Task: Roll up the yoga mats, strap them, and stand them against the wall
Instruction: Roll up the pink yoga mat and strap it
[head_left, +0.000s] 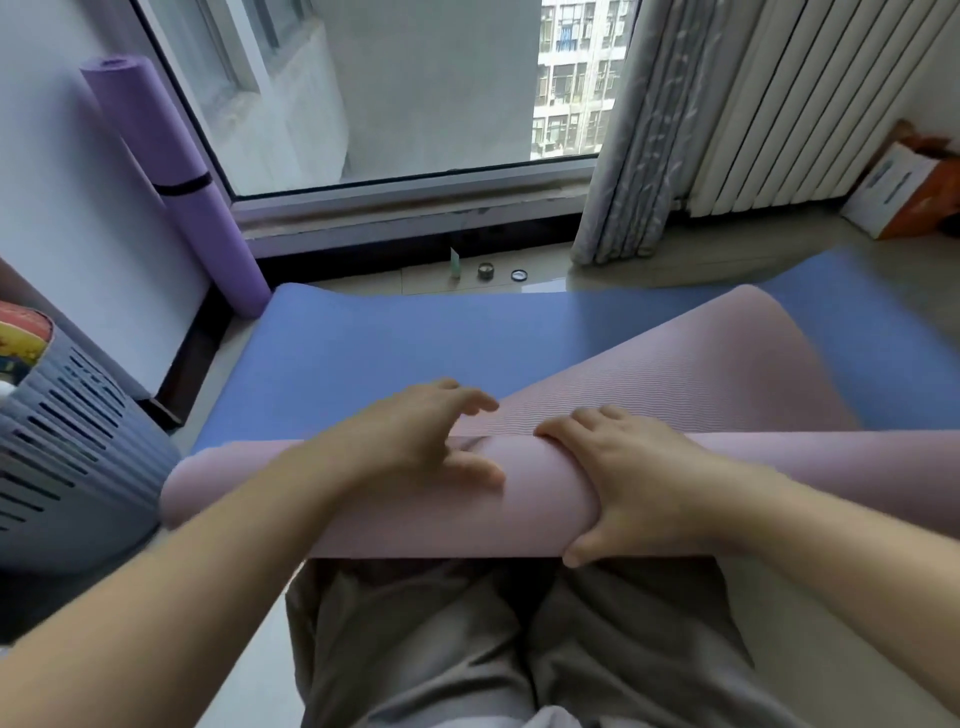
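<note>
A pink yoga mat (540, 499) lies partly rolled across my lap, its loose ribbed end (701, 364) stretching away to the right. It rests on a blue mat (363, 343) spread flat on the floor. My left hand (415, 436) presses on top of the roll with fingers spread. My right hand (634, 483) wraps around the roll, thumb underneath. A purple mat (171, 171), rolled and bound with a black strap (184, 184), leans against the left wall beside the window.
A grey slotted basket (67, 441) stands at the left. Small jars and a tube (485, 270) sit on the floor below the window (415, 104). A curtain (634, 130), a white radiator (789, 104) and a cardboard box (904, 192) are at the right.
</note>
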